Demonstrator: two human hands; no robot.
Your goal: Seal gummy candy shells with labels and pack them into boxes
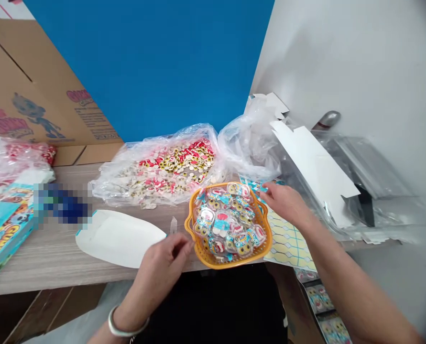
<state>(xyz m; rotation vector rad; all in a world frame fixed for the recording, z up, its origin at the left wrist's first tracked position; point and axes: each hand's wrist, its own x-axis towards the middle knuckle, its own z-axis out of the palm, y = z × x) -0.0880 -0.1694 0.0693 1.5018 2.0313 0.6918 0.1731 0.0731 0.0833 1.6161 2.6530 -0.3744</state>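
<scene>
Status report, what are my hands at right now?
Left hand pinched beside orange plastic basket rim. Right hand over printed sheet. Clear packets heaped in basket. Nothing in the way.

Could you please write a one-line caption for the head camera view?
Left hand and right hand flank an orange plastic basket of small clear packets.

The left hand (162, 263) is pinching its fingers together just beside an orange basket (230, 262) heaped with small plastic packets (227, 224), while the right hand (284, 203) is reaching over a printed sheet (288, 243), and a clear bag (162, 167) of round sweets is lying on the wooden worktop (55, 258)
</scene>
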